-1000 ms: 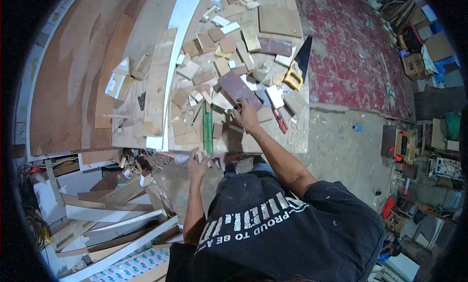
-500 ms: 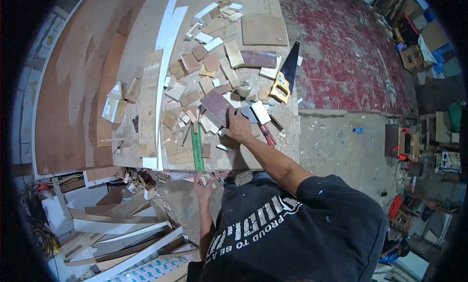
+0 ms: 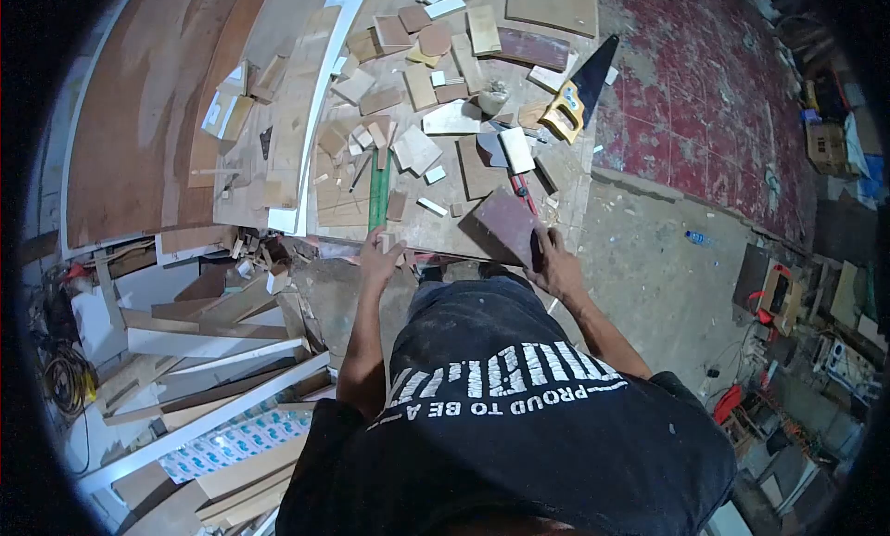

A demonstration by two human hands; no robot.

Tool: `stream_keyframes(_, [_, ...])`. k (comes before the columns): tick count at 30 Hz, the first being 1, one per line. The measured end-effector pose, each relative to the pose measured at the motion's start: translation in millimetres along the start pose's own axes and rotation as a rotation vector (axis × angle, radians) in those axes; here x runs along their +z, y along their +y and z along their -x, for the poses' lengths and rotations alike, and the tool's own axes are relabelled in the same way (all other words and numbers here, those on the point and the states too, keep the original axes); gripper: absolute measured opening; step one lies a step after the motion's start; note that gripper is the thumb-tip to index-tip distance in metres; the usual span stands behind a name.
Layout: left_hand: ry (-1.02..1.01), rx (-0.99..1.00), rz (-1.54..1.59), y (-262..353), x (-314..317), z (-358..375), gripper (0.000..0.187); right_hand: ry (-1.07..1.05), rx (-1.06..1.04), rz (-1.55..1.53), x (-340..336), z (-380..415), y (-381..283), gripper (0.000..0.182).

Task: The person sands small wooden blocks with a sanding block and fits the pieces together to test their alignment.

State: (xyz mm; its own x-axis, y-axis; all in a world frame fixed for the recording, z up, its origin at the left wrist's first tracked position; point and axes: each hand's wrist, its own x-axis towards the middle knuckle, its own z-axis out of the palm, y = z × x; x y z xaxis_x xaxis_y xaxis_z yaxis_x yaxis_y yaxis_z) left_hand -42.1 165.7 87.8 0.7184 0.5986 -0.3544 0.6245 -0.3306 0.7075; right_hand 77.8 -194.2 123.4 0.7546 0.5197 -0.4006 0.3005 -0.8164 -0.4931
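Observation:
My right hand (image 3: 556, 265) grips the near right edge of a dark reddish-brown board (image 3: 510, 219), which is tilted over the front right of the workbench (image 3: 348, 219). At the bench's front edge, my left hand (image 3: 376, 261) pinches a small pale wood block (image 3: 389, 243), partly hidden by the fingers. Just beyond it lies a green ruler (image 3: 379, 188), pointing away from me. A red-handled tool (image 3: 521, 195) rests behind the board, beside a white-faced block (image 3: 516, 150).
A handsaw (image 3: 564, 112) with a yellow handle lies at the bench's right edge. Wood offcuts (image 3: 417, 149) and a small pot (image 3: 493, 97) are scattered across the top. Long boards (image 3: 213, 352) are piled on the floor at left.
My right hand has drawn the reddish-brown board from among the offcuts toward me and to the right. My left hand stays at the front edge with the small block. The view has shifted.

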Motion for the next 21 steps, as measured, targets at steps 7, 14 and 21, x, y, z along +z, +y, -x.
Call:
stream_keyframes(7, [-0.006,-0.052,0.137,15.3,7.0,15.6,0.065,0.124,-0.078,0.0,-14.0,-81.2,-46.2,0.089])
stream_keyframes(14, [0.133,-0.26,0.417,-95.5,-8.0,71.7,0.059,0.069,-0.048,-0.04,0.1,-135.5,-118.5,0.089])
stream_keyframes(21, [0.28,-0.469,0.607,-127.4,-46.5,119.6,0.058,0.226,0.111,-0.082,-0.7,-241.9,-144.6,0.081])
